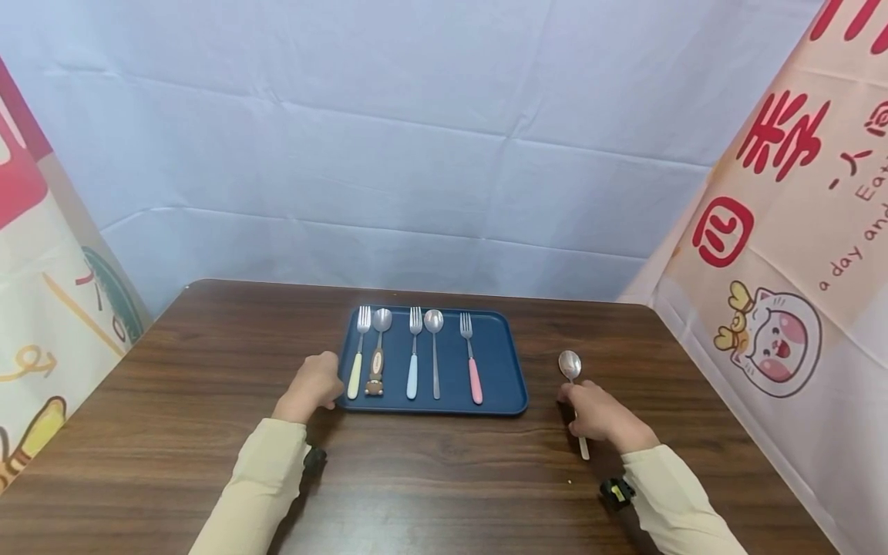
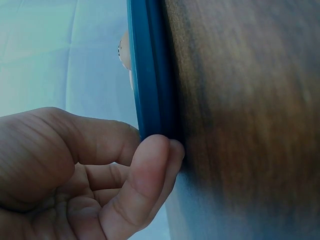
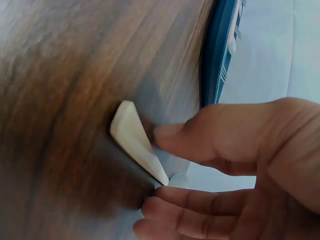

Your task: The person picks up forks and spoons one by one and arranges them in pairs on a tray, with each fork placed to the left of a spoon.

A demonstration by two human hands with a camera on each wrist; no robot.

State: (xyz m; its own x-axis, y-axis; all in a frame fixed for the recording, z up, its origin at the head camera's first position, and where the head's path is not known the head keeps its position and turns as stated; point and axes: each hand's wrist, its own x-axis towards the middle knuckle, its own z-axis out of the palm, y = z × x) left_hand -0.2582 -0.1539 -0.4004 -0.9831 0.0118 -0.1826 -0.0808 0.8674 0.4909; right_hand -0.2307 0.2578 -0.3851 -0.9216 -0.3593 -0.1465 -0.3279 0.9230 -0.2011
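Note:
My left hand (image 1: 312,385) pinches the near left corner of a blue tray (image 1: 499,362) between thumb and curled fingers. In the left wrist view the fingertips meet at the tray's rim (image 2: 150,75), close over the tabletop. To the right of the tray a spoon (image 1: 570,364) lies on the table, bowl pointing away. My right hand (image 1: 603,416) is over its handle, thumb on one side and fingers on the other. The right wrist view has the pale handle (image 3: 132,135) close to the thumb tip, with a gap between thumb and fingers.
On the tray lie a yellow-handled fork (image 1: 354,376), a bear-handled spoon (image 1: 377,362), a blue-handled fork (image 1: 412,374), a plain metal spoon (image 1: 435,362) and a pink-handled fork (image 1: 475,379). White cloth (image 1: 388,154) hangs behind the brown table (image 1: 430,478), with printed cloth (image 1: 798,231) at the sides.

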